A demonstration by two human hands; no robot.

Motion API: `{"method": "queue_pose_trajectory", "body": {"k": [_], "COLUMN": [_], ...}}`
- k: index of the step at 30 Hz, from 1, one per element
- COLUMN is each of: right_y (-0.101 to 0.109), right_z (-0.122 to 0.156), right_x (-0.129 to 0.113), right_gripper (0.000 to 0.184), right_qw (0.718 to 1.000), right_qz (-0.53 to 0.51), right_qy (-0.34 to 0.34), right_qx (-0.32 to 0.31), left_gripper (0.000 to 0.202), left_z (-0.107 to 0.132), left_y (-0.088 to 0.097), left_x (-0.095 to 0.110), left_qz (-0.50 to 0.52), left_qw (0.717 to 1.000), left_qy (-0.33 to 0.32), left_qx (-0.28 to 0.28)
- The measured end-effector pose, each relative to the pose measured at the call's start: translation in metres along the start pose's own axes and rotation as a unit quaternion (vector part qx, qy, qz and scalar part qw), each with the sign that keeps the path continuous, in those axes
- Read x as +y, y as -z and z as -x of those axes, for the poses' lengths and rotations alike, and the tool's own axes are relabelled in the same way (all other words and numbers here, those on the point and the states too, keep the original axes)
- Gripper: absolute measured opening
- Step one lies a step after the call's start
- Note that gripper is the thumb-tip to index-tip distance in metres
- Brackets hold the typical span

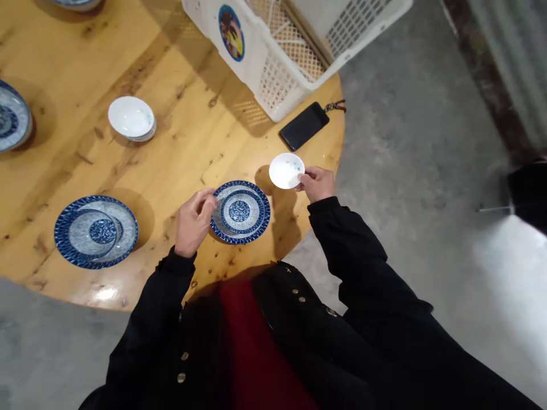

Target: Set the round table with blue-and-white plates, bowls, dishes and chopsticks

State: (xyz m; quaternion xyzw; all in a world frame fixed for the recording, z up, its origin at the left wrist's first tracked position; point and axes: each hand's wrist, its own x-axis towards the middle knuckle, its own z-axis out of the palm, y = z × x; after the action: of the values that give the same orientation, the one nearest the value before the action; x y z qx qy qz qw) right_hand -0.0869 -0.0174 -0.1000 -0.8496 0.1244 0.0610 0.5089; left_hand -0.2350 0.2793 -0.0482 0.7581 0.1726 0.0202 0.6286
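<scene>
Round wooden tabletop, carries everything. White plastic basket at its far right edge, openwork sides, oval sticker. Large blue-and-white plate off to the left, patterned smaller dish sitting off-centre in it. Second blue plate lies near the front edge, between the hands. Left hand at that plate's left rim, right hand beyond its upper right, near the tabletop edge. Black phone flat, just beside the basket corner. White bowls stacked upright, well left of the phone. Small white bowl in the right hand, near the phone, inside facing up. Right fingers pinched on its right rim, thumb on top; left fingers loosely curled, thumb near fingertips, can't tell if they grip the plate rim
</scene>
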Motion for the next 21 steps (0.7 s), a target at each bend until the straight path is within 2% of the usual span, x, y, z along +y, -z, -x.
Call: {"method": "queue_pose_trajectory", "body": {"k": [4, 10, 16, 21], "right_y": [0.001, -0.012, -0.02, -0.021], "right_z": [0.006, 0.007, -0.001, -0.004], "right_x": [0.023, 0.031, 0.037, 0.038], "right_gripper": [0.015, 0.017, 0.023, 0.026], "right_qw": [0.999, 0.998, 0.999, 0.999], "right_qz": [-0.004, -0.023, -0.011, -0.009], "right_qy": [-0.041, -0.06, -0.041, -0.051], "right_qx": [0.011, 0.005, 0.003, 0.0], "left_gripper": [0.032, 0.036, 0.038, 0.039], "left_z": [0.026, 0.051, 0.058, 0.058], "left_y": [0.007, 0.012, 0.005, -0.002], "left_x": [-0.016, -0.034, -0.032, -0.029], "left_qz": [-0.025, -0.043, -0.031, -0.029], "left_qw": [0.998, 0.992, 0.992, 0.992], "left_qy": [0.057, 0.105, 0.109, 0.114], "left_qx": [0.024, 0.061, 0.052, 0.042]}}
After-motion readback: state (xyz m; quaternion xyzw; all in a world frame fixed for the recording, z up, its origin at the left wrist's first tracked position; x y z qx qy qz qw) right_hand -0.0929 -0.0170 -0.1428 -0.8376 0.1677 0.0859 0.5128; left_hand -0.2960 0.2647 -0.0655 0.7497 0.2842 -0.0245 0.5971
